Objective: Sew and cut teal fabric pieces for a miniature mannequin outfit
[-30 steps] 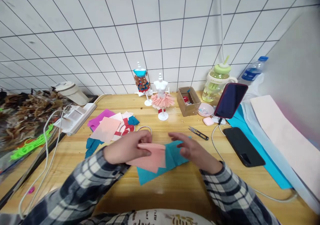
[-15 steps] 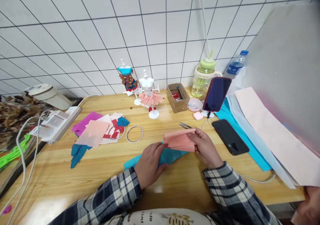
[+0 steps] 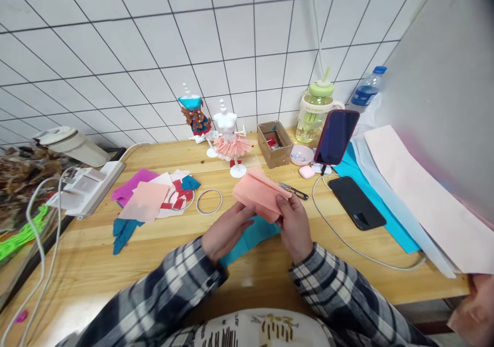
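A folded piece of peach crepe paper (image 3: 258, 190) is held between my two hands above the table. My right hand (image 3: 296, 226) pinches its right end between thumb and fingers. At the lower left edge, my left hand (image 3: 228, 229) has its fingertips closed on the same paper. Beneath the hands lies a strip of turquoise crepe paper (image 3: 249, 240), partly covered by them. Just beyond my right hand rests a pair of thread snips (image 3: 295, 189). Behind the paper stands a small white dress form (image 3: 226, 123) wearing a ruffled peach skirt (image 3: 232, 146).
Left lie paper scraps (image 3: 144, 202), a ring (image 3: 209, 201) and a power strip (image 3: 92, 187). At the back are another dressed form (image 3: 196, 115), a cardboard box (image 3: 276, 154) and a drinking bottle (image 3: 312, 115). Right are a propped phone (image 3: 337, 137), a flat phone (image 3: 357, 203) and long paper sheets (image 3: 420, 182).
The peach paper has shifted left and away from me and now looks more spread out. My right hand has moved left, uncovering the snips' handles; my left hand's grip has shifted slightly.
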### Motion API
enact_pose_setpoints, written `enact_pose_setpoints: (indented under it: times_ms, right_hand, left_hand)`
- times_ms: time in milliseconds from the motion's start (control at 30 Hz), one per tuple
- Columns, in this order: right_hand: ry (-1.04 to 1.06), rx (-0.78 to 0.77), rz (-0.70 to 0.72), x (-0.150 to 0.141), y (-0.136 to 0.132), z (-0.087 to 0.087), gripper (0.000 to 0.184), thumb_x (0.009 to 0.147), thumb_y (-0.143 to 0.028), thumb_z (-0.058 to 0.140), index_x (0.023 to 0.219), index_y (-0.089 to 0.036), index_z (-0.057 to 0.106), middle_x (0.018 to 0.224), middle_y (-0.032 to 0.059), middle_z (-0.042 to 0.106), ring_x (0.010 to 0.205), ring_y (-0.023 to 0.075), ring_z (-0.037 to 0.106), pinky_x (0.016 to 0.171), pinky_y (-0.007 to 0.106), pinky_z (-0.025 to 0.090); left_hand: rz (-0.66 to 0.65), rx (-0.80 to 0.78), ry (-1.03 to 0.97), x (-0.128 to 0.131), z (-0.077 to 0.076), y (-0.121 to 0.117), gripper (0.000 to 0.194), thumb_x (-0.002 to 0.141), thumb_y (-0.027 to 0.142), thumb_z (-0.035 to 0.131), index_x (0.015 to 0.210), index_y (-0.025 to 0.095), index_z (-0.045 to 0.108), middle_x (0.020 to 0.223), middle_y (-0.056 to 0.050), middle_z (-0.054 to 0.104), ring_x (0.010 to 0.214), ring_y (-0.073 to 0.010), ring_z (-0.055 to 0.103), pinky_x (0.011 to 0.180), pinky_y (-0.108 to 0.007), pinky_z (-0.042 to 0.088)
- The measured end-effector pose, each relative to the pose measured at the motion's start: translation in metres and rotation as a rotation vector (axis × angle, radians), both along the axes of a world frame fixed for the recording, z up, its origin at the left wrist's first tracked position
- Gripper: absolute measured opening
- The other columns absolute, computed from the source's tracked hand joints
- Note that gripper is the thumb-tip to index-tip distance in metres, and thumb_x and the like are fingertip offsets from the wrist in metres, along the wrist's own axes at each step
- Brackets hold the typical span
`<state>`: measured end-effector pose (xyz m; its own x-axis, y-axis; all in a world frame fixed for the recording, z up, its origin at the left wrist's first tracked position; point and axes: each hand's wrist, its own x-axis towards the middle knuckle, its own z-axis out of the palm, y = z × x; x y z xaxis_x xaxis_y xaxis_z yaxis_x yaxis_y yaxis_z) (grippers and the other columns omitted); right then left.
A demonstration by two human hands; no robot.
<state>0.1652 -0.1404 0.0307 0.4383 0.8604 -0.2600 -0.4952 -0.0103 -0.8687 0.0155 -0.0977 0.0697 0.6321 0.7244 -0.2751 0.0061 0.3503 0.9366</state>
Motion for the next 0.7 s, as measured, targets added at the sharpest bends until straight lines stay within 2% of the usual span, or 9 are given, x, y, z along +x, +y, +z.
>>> enact_pose_setpoints:
  times_ms: [67, 133, 267, 367, 433, 567, 600, 633, 700]
  right_hand:
    - [-0.138, 0.04, 0.013, 0.002, 0.001, -0.003, 0.026, 0.078, -0.041, 0.064, 0.091, -0.021, 0.056, 0.077, -0.0016, 0.06, 0.063, 0.0114, 0.053, 0.052, 0.022, 0.041]
    - [-0.263, 0.069, 0.099, 0.018, 0.0, -0.004, 0.032, 0.074, -0.038, 0.067, 0.099, -0.021, 0.056, 0.093, 0.0022, 0.064, 0.081, 0.0159, 0.058, 0.066, 0.026, 0.046]
    - [-0.344, 0.077, 0.474, 0.056, -0.001, 0.0, 0.063, 0.074, -0.035, 0.067, 0.131, -0.028, 0.044, 0.128, 0.0064, 0.056, 0.107, 0.0191, 0.055, 0.087, 0.035, 0.044]
    - [-0.426, 0.01, 0.618, 0.067, 0.007, 0.0, 0.047, 0.075, -0.036, 0.067, 0.119, -0.023, 0.056, 0.111, 0.006, 0.065, 0.097, 0.0188, 0.06, 0.084, 0.035, 0.046]
    - [-0.514, -0.034, 0.648, 0.069, 0.016, -0.003, 0.032, 0.074, -0.037, 0.067, 0.1, -0.019, 0.064, 0.096, 0.0044, 0.068, 0.087, 0.0187, 0.062, 0.077, 0.033, 0.048]
    - [-0.578, -0.099, 0.587, 0.071, 0.029, -0.012, 0.024, 0.071, -0.034, 0.067, 0.088, -0.017, 0.063, 0.086, 0.0018, 0.068, 0.078, 0.0159, 0.061, 0.069, 0.028, 0.047]
    - [-0.586, -0.11, 0.581, 0.071, 0.03, -0.014, 0.023, 0.071, -0.033, 0.067, 0.087, -0.017, 0.063, 0.085, 0.0015, 0.067, 0.076, 0.0151, 0.06, 0.067, 0.027, 0.046]
    - [-0.595, -0.121, 0.578, 0.072, 0.03, -0.015, 0.022, 0.071, -0.033, 0.067, 0.085, -0.017, 0.062, 0.083, 0.0011, 0.067, 0.073, 0.0143, 0.059, 0.064, 0.026, 0.045]
    - [-0.603, -0.143, 0.584, 0.072, 0.028, -0.015, 0.021, 0.071, -0.035, 0.066, 0.082, -0.018, 0.06, 0.076, -0.0002, 0.064, 0.064, 0.0125, 0.056, 0.055, 0.023, 0.042]
  left_hand:
    - [0.195, 0.017, -0.027, 0.02, 0.0, 0.012, 0.051, 0.082, 0.045, 0.061, 0.123, 0.014, 0.056, 0.122, -0.015, 0.063, 0.109, -0.0291, 0.06, 0.092, -0.044, 0.046]
    - [0.266, 0.043, 0.021, 0.03, -0.003, 0.023, 0.05, 0.079, 0.042, 0.065, 0.117, 0.01, 0.06, 0.116, -0.017, 0.066, 0.104, -0.0303, 0.062, 0.088, -0.044, 0.048]
    - [0.02, 0.141, 0.157, 0.034, -0.008, 0.033, 0.043, 0.071, 0.038, 0.072, 0.107, 0.013, 0.068, 0.109, -0.013, 0.07, 0.101, -0.0309, 0.063, 0.085, -0.042, 0.049]
    - [-0.077, 0.205, 0.239, 0.039, -0.013, 0.035, 0.035, 0.073, 0.038, 0.07, 0.098, 0.013, 0.07, 0.103, -0.011, 0.072, 0.095, -0.0288, 0.065, 0.08, -0.039, 0.05]
    - [-0.043, 0.299, 0.33, 0.042, -0.016, 0.034, 0.033, 0.076, 0.038, 0.066, 0.098, 0.013, 0.068, 0.099, -0.01, 0.071, 0.09, -0.026, 0.065, 0.076, -0.037, 0.051]
    - [0.188, 0.766, 0.589, 0.027, -0.02, 0.019, 0.031, 0.08, 0.033, 0.063, 0.104, 0.016, 0.059, 0.097, -0.007, 0.065, 0.088, -0.0206, 0.059, 0.078, -0.035, 0.048]
    - [0.176, 0.896, 0.646, 0.019, -0.021, 0.011, 0.025, 0.082, 0.032, 0.06, 0.102, 0.016, 0.058, 0.096, -0.007, 0.064, 0.088, -0.0205, 0.058, 0.079, -0.036, 0.046]
    - [0.068, 1.001, 0.662, 0.011, -0.022, 0.003, 0.018, 0.085, 0.03, 0.057, 0.098, 0.017, 0.059, 0.094, -0.007, 0.063, 0.09, -0.0205, 0.057, 0.08, -0.036, 0.046]
    - [-0.35, 1.152, 0.662, -0.006, -0.025, -0.015, 0.014, 0.087, 0.031, 0.054, 0.092, 0.02, 0.061, 0.094, -0.005, 0.064, 0.089, -0.0207, 0.057, 0.079, -0.035, 0.045]
